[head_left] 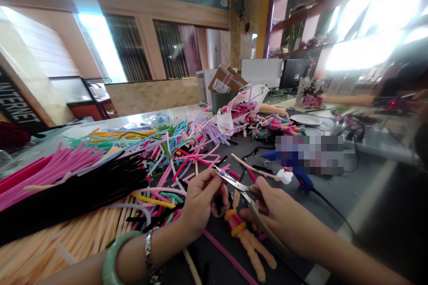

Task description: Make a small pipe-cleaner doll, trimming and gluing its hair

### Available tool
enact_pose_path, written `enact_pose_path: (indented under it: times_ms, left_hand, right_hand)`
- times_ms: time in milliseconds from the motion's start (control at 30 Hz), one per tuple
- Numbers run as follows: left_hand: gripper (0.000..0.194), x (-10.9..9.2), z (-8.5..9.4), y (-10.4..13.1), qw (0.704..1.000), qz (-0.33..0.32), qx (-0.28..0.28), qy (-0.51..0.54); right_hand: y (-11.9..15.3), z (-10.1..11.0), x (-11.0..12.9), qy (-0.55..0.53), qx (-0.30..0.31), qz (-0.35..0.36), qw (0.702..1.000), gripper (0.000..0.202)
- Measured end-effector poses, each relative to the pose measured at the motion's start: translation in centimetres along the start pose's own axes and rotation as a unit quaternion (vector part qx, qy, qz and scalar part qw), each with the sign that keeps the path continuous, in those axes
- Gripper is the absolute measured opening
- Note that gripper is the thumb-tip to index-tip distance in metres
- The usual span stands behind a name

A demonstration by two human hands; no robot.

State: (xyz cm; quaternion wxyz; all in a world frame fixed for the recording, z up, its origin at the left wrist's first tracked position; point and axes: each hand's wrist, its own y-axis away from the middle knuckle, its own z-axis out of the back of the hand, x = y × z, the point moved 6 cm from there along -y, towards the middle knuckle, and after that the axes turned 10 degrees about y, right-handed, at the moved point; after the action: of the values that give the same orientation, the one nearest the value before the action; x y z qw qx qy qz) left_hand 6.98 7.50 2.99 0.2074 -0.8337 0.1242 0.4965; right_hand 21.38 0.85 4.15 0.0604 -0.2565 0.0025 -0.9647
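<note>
By the doll [235, 221], the left hand [199, 196] is pinching lilac fuzz [221, 172] while the right hand [284, 211] is gripping scissors [235, 182], apparently trimming, needing steadiness.

- My left hand [200, 193] covers most of the lilac piece [221, 172], too small to make out, and part of the figure's [235, 222] upper end.
- My right hand [279, 211] hides part of the scissors' [234, 182] handles.
- Pixelation masks part of the blue tool [302, 178].
- The bottom edge cuts off my left forearm [83, 267].
- The left edge crops the "INTERNET" sign [16, 102].
- Far right, shapes blur beyond telling.
</note>
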Motion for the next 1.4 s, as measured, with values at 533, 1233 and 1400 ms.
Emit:
enact_pose_path:
  times_ms: [533, 1233, 1400]
  left_hand:
    - [0.024, -0.9, -0.6, 0.1, 0.996, -0.033, 0.015, -0.084]
    - [0.025, -1.0, -0.7, 0.1, 0.994, -0.025, -0.006, -0.105]
    - [0.027, -1.2, -1.0, 0.1, 0.995, -0.017, -0.017, -0.1]
  right_hand:
    - [-0.5, 0.1, -0.8, -0.007, -0.025, -0.006, 1.0, 0.035]
    - [-0.9, -0.1, -2.0, -0.15, 0.038, -0.033, 0.987, 0.035]
    - [-1.0, -0.6, -1.5, -0.227, 0.08, -0.019, 0.97, 0.034]
